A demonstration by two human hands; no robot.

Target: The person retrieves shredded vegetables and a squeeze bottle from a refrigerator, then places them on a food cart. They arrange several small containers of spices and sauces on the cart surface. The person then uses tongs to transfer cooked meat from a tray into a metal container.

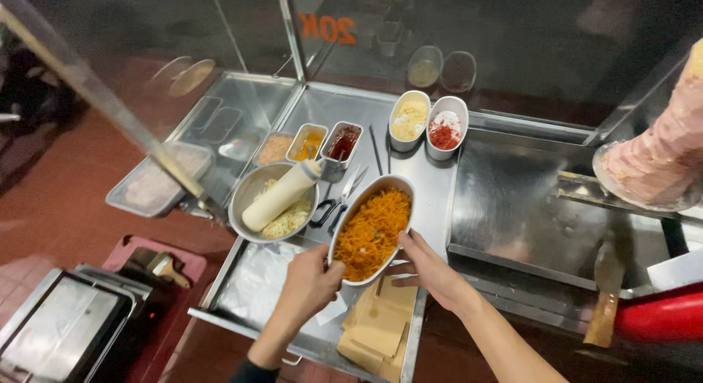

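An oval white bowl [390, 182] full of shredded orange carrot stands on the steel counter [425, 170]. My left hand [311, 282] grips its near left rim. My right hand [428, 267] holds the near right rim, fingers spread under the edge. Just below the bowl lies a stack of tan paper sheets [379, 326]. Black-handled scissors [335, 204] lie to the left of the bowl.
A round metal bowl [252, 190] holds shredded cabbage and a white squeeze bottle [282, 195]. Small sauce tubs [326, 143] and two oval white dishes [428, 119] stand behind. A meat spit [663, 149] rises at right above a steel tray [512, 200]. A grill press [66, 328] sits low left.
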